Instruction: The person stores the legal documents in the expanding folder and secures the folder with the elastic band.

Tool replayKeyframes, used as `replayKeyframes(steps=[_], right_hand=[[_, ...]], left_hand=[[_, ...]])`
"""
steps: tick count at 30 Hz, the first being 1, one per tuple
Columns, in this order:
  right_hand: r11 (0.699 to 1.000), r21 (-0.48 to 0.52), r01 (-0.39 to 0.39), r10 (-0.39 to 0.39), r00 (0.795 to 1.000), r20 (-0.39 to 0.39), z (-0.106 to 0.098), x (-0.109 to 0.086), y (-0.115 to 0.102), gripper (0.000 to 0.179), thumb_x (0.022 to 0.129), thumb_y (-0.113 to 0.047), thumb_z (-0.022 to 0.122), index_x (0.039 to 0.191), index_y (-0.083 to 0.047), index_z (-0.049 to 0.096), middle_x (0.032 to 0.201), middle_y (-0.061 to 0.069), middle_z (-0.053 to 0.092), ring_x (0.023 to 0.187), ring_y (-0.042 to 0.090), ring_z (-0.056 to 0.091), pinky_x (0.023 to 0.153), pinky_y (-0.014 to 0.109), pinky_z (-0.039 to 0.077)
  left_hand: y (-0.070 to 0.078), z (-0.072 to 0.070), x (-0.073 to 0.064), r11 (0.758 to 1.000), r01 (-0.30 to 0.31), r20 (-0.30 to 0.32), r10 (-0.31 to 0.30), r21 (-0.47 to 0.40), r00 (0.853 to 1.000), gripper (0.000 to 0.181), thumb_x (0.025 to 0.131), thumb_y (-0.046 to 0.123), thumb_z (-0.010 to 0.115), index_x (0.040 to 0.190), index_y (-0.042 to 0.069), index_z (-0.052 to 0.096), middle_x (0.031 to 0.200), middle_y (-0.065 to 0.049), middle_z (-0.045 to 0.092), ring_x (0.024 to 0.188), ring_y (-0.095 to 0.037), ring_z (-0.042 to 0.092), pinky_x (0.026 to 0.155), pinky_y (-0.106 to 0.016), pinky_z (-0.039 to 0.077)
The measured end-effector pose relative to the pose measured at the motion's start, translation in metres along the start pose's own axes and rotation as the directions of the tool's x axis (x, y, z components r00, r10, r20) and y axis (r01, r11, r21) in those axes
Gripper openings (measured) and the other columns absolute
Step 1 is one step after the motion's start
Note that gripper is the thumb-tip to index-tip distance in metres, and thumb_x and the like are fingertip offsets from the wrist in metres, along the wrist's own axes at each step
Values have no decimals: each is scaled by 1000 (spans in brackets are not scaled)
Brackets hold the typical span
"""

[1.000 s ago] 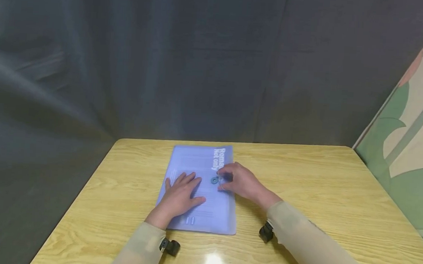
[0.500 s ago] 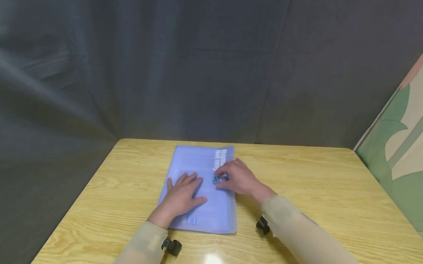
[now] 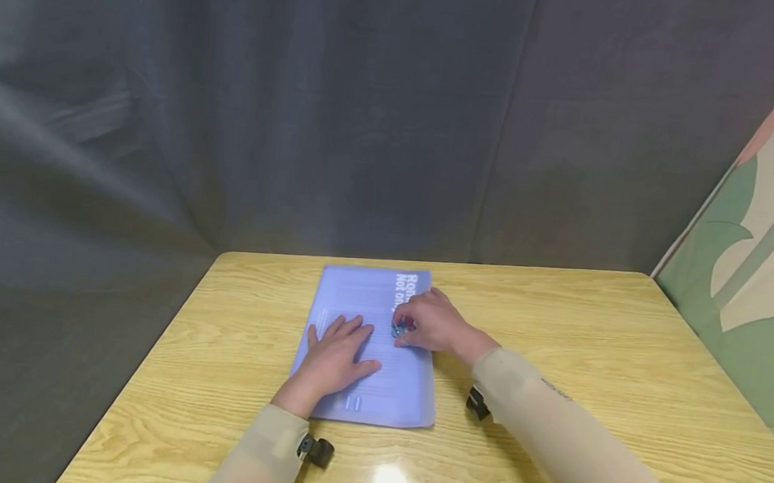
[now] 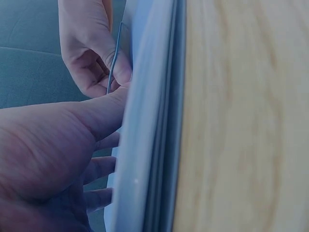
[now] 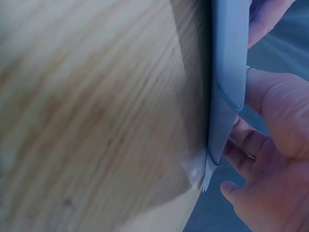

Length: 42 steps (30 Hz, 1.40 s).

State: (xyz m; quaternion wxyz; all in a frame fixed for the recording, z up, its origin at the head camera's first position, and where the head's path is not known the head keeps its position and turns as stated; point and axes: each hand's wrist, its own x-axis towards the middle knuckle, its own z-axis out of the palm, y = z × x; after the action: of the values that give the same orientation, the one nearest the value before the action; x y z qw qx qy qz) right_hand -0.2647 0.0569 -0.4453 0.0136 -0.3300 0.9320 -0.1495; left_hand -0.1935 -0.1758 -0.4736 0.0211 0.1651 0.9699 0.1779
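A translucent blue-violet document folder (image 3: 394, 390) with white lettering lies flat on the wooden table. Its round blue button (image 3: 398, 331) sits near the right edge, partly covered by my right fingers. My right hand (image 3: 437, 323) has thumb and fingers curled at the button and pinches a thin blue string (image 4: 114, 60), which runs across the thumb in the left wrist view. From the right wrist view, the string also wraps round the folder's edge. My left hand (image 3: 332, 360) rests on the folder's left half with its fingers spread. Several layers show at the folder's edge in the left wrist view.
The wooden table (image 3: 555, 318) extends on both sides of the folder. A dark curtain (image 3: 368, 122) hangs behind it and down the left side. At the right stands a panel (image 3: 756, 294) with a floral pattern.
My right hand has moved slightly left and closer over the button, bringing the string round it. My left hand stays in place on the folder.
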Motion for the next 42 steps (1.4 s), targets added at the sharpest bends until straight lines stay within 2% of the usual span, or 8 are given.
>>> replayKeyframes(steps=[5, 10, 17, 23, 31, 37, 42], right_hand=[[999, -35, 18, -18, 1000, 7, 2, 4, 1, 26, 91, -41, 90, 99, -22, 76, 84, -8, 64, 96, 22, 61, 124, 74, 22], [999, -45, -1, 1, 1000, 2, 7, 7, 2, 29, 91, -46, 89, 95, -24, 72, 82, -10, 61, 100, 23, 60, 125, 73, 22], [1000, -12, -3, 3, 1000, -26, 8, 10, 2, 25, 89, -38, 93, 90, -23, 73, 75, -13, 60, 87, 16, 57, 125, 73, 21], [998, 50, -46, 47, 999, -25, 6, 9, 2, 21, 85, -31, 97, 90, -23, 79, 76, -15, 64, 81, 9, 59, 127, 69, 20], [996, 47, -72, 73, 997, -19, 9, 7, -1, 20, 86, -30, 96, 97, -22, 80, 82, -12, 65, 89, 15, 58, 127, 67, 23], [997, 63, -32, 34, 999, -30, 8, 1, -1, 14, 91, -20, 90, 104, -23, 84, 92, -8, 70, 96, 19, 61, 125, 69, 24], [998, 66, 8, -4, 998, -59, 10, -2, 3, 16, 92, -17, 88, 107, -21, 84, 94, -8, 71, 97, 19, 61, 120, 64, 33]], left_hand=[[0, 0, 0, 1000, 3, -1, -3, -1, 1000, 71, 102, 48, 77, 159, 11, 58, 170, -17, 46, 160, -48, 33, 116, -88, 12], [-1, 1, 1, 1000, 2, 1, -2, -1, 1000, 71, 102, 49, 77, 159, 11, 58, 170, -16, 46, 160, -47, 33, 116, -88, 11], [-1, 2, 1, 1000, 7, 0, -7, 1, 1000, 72, 102, 50, 76, 159, 12, 58, 170, -15, 45, 160, -46, 33, 117, -87, 11], [-1, 1, 0, 1000, 9, 2, -9, -2, 1000, 72, 102, 49, 76, 160, 12, 58, 170, -16, 45, 160, -46, 32, 117, -87, 11], [0, -1, -1, 1000, -1, -13, 1, -6, 1000, 71, 101, 48, 77, 158, 11, 58, 169, -17, 47, 159, -47, 34, 117, -87, 13], [0, -1, -1, 1000, -6, -18, 5, -3, 1000, 71, 101, 48, 77, 158, 10, 59, 169, -17, 47, 159, -47, 34, 116, -88, 13], [2, -1, -2, 1000, -1, -12, 1, -2, 1000, 71, 102, 48, 77, 159, 11, 58, 170, -17, 46, 160, -47, 33, 117, -87, 12]])
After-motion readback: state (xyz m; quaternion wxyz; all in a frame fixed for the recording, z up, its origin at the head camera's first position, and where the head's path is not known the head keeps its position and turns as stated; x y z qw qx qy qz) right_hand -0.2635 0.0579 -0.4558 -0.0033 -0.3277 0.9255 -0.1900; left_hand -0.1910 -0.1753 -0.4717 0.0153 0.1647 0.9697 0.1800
